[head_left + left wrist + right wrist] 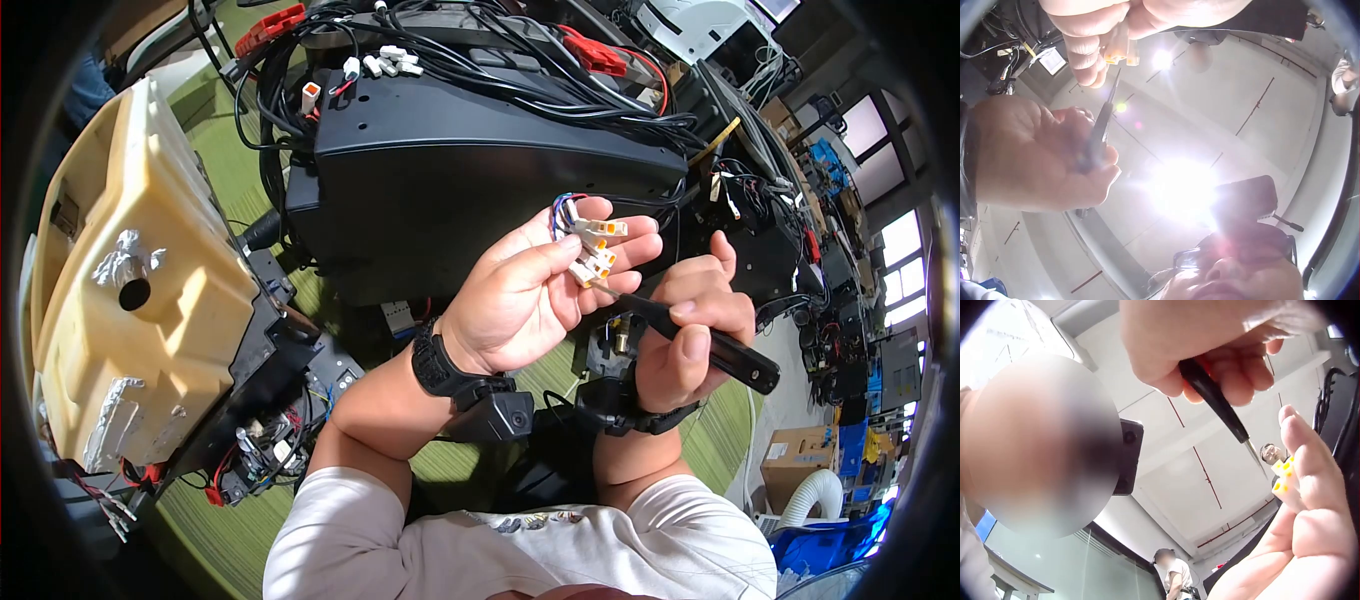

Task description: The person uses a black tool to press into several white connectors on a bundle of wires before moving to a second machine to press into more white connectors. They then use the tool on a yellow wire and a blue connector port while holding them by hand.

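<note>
In the head view, my left hand (525, 285), palm up, pinches a small cluster of white wire connectors (597, 262) with orange inserts between thumb and fingers. Thin blue and red wires (560, 212) loop from their back. My right hand (712, 312) grips a slim screwdriver (748, 365) by its black handle. Its thin metal tip points at the lower connectors, right at their open ends. The left wrist view shows the screwdriver (1103, 122) with its tip just below the connectors (1122, 51). In the right wrist view, the connector faces (1284, 481) show yellow-orange.
A large black metal housing (460, 200) lies beyond my hands, with black cables (540, 90) and loose white connectors (392, 64) on top. To the left stands a yellowish plastic shell (170, 270). Wired parts (275, 445) sit beside it. A cardboard box (797, 460) is at right.
</note>
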`<state>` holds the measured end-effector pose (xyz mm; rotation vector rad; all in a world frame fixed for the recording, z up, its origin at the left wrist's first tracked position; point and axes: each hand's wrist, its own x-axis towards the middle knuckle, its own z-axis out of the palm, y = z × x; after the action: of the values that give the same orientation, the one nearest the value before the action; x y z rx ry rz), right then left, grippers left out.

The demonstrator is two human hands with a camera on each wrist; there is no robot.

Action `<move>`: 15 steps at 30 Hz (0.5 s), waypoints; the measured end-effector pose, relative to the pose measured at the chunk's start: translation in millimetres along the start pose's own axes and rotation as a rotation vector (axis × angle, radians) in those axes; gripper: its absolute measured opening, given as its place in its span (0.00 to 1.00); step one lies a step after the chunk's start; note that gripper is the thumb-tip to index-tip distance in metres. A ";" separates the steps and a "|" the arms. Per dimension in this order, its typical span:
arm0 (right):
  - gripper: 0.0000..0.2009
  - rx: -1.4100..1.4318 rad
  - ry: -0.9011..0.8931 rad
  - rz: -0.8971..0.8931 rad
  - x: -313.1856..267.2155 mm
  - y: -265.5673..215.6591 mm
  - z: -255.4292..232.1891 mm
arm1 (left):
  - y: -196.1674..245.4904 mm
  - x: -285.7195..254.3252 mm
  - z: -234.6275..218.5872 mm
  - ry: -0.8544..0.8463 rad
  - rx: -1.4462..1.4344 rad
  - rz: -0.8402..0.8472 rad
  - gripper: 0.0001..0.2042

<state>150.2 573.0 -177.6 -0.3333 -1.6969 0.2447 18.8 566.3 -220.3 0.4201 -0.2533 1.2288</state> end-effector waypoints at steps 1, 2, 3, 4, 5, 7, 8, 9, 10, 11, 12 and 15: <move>0.10 -0.015 -0.028 0.012 0.0 0.4 0.3 | -0.4 0.2 0.7 0.022 0.008 0.014 0.15; 0.10 -0.017 -0.026 0.012 0.1 -0.2 0.4 | -1.0 0.4 1.2 0.044 0.015 0.026 0.15; 0.10 -0.011 -0.013 0.042 0.3 -1.4 0.6 | -1.1 0.1 1.2 0.043 0.015 0.023 0.15; 0.10 -0.006 0.001 0.071 0.6 -1.9 0.4 | -0.5 -0.4 1.0 0.045 0.017 0.019 0.15; 0.10 -0.007 0.003 0.071 0.9 -1.8 -0.3 | -0.1 -0.5 1.0 0.046 0.021 0.016 0.15; 0.09 -0.022 -0.008 0.048 1.1 -1.2 -1.6 | 0.0 -0.2 2.1 0.050 0.026 0.015 0.15; 0.09 -0.022 -0.007 0.048 1.1 -1.5 -1.0 | -0.1 -0.2 2.5 0.054 0.031 0.017 0.15; 0.09 -0.022 0.001 0.052 1.1 -1.9 0.3 | -0.2 -0.3 2.0 0.054 0.030 0.017 0.15; 0.09 -0.022 0.009 0.056 1.3 -1.9 0.9 | -0.1 -0.5 1.0 0.046 0.032 0.020 0.15; 0.09 -0.023 0.009 0.056 1.4 -0.7 0.3 | -0.2 -0.3 0.4 0.039 0.033 0.022 0.15; 0.10 -0.046 -0.002 0.023 1.3 0.9 -0.7 | -0.6 -0.1 1.2 0.038 0.033 0.021 0.15; 0.10 -0.073 -0.020 -0.012 1.3 2.1 -3.0 | -1.2 0.0 3.6 0.080 0.052 0.034 0.15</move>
<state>153.2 575.4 -176.8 -0.3763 -1.7296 0.1780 20.1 564.3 -217.3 0.4119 -0.1608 1.2843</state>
